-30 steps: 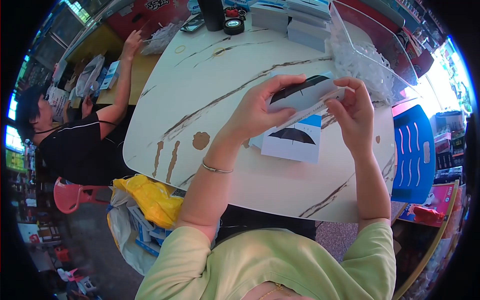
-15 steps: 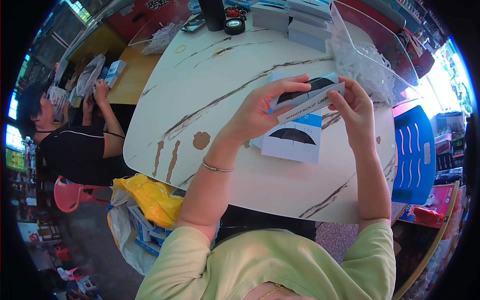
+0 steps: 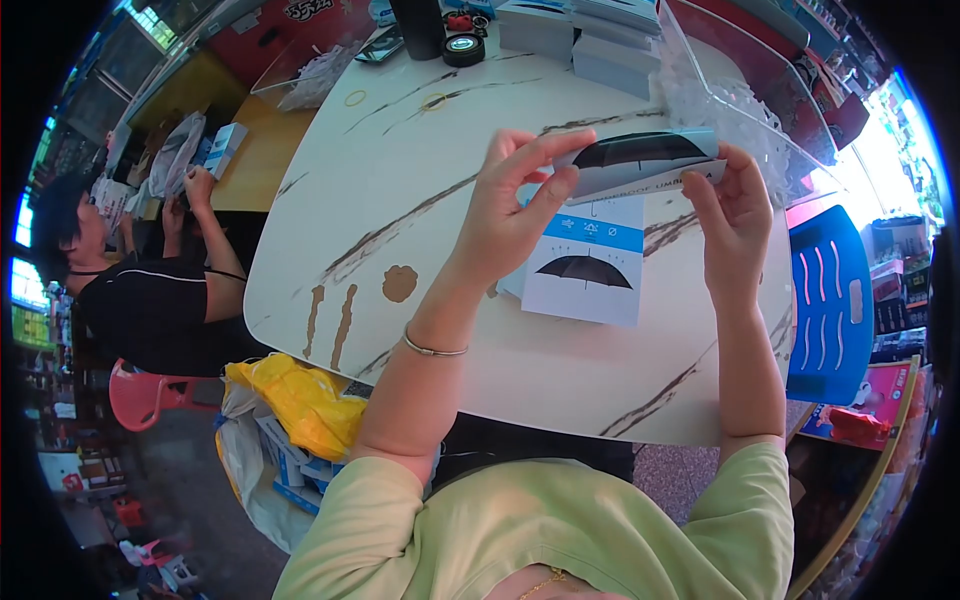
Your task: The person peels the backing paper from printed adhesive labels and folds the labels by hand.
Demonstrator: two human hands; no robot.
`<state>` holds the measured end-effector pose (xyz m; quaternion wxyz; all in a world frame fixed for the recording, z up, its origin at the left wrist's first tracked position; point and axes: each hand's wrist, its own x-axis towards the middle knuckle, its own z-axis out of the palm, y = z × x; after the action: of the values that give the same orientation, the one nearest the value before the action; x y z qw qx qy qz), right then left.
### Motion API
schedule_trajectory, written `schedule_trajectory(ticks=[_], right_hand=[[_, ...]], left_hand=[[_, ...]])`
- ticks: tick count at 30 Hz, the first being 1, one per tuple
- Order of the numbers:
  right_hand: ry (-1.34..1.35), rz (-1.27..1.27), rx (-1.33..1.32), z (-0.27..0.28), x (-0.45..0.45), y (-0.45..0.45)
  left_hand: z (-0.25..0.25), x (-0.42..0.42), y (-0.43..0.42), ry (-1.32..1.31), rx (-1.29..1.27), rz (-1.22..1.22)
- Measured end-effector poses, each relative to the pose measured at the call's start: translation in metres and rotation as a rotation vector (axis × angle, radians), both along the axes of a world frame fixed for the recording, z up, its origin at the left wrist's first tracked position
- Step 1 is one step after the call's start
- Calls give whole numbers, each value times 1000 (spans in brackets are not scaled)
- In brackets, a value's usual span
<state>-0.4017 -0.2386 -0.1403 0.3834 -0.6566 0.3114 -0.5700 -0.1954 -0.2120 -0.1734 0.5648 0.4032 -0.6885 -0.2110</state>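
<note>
Between my two hands, a printed umbrella box [image 3: 640, 152] is held above the table, with a black umbrella picture and "umbrella" lettering on its side. My left hand [image 3: 520, 195] pinches its left end between thumb and fingers. At the right end, my right hand [image 3: 738, 215] has its thumb on the lettered side and its fingers behind. The box looks bowed and partly flattened; its inside is hidden. Below it on the table lies another white and blue umbrella box [image 3: 580, 290], lying flat with its picture face up.
Stacked boxes [image 3: 615, 65] and a clear bin [image 3: 740, 110] of translucent packing stand at the back. A black bottle [image 3: 418, 28] and tape roll [image 3: 463, 50] are at the far edge. A co-worker [image 3: 160, 300] sits left, near a bag [image 3: 300, 405] of boxes. A blue chair [image 3: 830, 310] is right.
The held box has moved up and right, turning more level, and its umbrella picture shows more. My left thumb now presses its near side. The box on the table has stayed put.
</note>
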Motion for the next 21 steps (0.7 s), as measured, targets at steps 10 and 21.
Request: schedule_trajectory(ticks=[10,21], right_hand=[[32,12,-93,-3,0,1],[122,-61,-137,1,3,4]], left_hand=[[5,-8,10,675,412,-439],[-6,-13,6,876,379,-574]])
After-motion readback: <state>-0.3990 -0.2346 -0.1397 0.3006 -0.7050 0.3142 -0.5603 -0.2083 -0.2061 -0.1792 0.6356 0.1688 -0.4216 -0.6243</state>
